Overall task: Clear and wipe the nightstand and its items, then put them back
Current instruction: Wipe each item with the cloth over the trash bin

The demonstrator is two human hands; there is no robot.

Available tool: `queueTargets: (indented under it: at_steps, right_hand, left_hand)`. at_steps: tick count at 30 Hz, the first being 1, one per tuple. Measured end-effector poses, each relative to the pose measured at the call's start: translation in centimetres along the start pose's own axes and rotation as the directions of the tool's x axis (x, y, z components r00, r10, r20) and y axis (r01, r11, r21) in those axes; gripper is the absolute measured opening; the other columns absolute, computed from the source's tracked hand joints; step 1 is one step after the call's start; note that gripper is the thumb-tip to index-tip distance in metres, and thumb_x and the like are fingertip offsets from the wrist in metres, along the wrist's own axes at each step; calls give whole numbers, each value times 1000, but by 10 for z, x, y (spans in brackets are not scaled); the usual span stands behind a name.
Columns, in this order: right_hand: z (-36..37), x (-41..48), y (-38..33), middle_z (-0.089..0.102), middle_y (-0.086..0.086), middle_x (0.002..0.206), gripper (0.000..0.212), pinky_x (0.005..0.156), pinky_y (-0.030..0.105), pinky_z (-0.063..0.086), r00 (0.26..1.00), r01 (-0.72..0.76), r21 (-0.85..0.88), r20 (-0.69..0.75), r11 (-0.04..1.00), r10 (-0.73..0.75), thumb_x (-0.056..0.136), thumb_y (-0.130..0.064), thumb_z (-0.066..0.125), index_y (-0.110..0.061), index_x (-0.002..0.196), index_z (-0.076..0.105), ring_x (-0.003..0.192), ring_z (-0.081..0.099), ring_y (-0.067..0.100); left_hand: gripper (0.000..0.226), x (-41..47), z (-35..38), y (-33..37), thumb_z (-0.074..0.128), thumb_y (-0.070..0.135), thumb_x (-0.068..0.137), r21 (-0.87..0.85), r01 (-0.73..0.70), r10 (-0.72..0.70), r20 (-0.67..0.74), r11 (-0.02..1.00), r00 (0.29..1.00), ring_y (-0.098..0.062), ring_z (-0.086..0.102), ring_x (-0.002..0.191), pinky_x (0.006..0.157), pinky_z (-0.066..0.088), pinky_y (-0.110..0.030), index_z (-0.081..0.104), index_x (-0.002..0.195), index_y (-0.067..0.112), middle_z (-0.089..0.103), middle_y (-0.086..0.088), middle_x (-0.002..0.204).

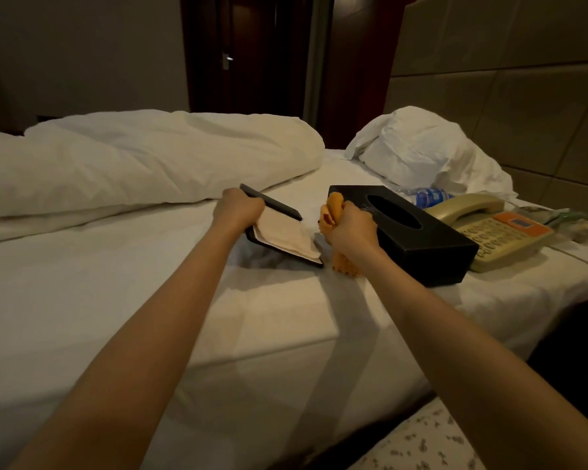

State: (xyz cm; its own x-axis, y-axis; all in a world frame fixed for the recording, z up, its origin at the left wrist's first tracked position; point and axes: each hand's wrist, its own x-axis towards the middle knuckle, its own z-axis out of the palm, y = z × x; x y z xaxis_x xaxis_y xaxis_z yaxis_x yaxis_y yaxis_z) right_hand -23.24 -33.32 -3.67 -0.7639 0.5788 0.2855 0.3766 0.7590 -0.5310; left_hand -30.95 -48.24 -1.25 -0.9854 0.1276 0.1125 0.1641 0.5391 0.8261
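The left hand (240,206) gripped the far edge of a thin black tray (280,204), fingers curled round it. The tray was tilted on the bed (150,300) with a pale sheet (286,232) lying inside. It looked light and stiff, best held by the rim. The right hand (348,224) held a soft orange cloth (335,202) bunched in its fingers beside the black tissue box (421,247), whose slot showed no tissue.
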Motion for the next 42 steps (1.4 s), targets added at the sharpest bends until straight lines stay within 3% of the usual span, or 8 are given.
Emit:
queueTargets:
  at_steps: [8,14,19,23,27,32,40,42]
  right_hand:
    - [-42,16,-11,58,9,109,27,77,31,43,993,-80,290,-57,954,100,87,-18,62,-9,111,53,99,56,24]
    - [-100,13,12,60,9,118,48,99,40,46,961,-267,690,137,672,241,88,-28,63,-8,129,47,109,58,25]
    - [-132,0,52,58,4,83,21,83,31,48,933,-313,796,156,518,324,90,-24,61,-11,103,53,82,58,17]
    - [-152,-16,89,62,4,80,25,54,22,52,907,-318,813,111,487,407,85,-20,66,-10,105,58,68,60,11]
    - [-179,-39,129,62,5,86,34,59,25,52,864,-312,821,35,479,503,83,-14,68,-4,112,54,71,60,13]
    - [-207,-72,177,61,5,104,41,84,30,51,727,-319,782,-161,536,668,78,-15,73,-6,113,52,94,62,18]
    - [-233,-136,243,59,8,107,44,81,31,48,572,-377,788,-216,487,792,80,-8,69,-3,121,53,93,58,21]
    - [-235,-150,260,57,8,103,41,83,33,48,538,-386,798,-214,463,816,81,-7,68,-3,119,53,93,58,22]
  left_hand:
    - [39,9,-11,6,44,8,90,-191,45,-37,45,981,998,-33,53,106,73,40,-32,43,127,-7,53,-20,121]
    - [21,-5,8,43,44,4,91,-399,2,61,144,917,988,-27,51,92,73,40,-31,48,112,0,52,-12,91]
    - [41,-32,48,86,47,6,93,-482,-27,180,272,875,945,-26,52,101,78,42,-30,42,132,-5,53,-19,125]
    - [32,-58,84,117,48,5,93,-510,-37,257,368,859,894,-22,52,89,67,44,-29,46,124,-4,55,-10,94]
    - [8,-92,120,144,45,4,94,-532,-20,313,468,847,826,-14,49,69,54,38,-21,46,100,8,49,-2,76]
    - [32,-141,168,167,39,12,96,-518,53,346,641,854,686,-27,56,100,81,47,-34,47,127,7,57,-12,111]
    - [20,-209,241,180,36,13,94,-540,-83,494,683,838,538,-31,57,106,95,47,-44,54,102,17,61,-11,111]
    - [28,-222,257,181,36,16,95,-504,-59,463,733,862,498,-30,57,109,96,46,-45,53,117,11,59,-11,118]
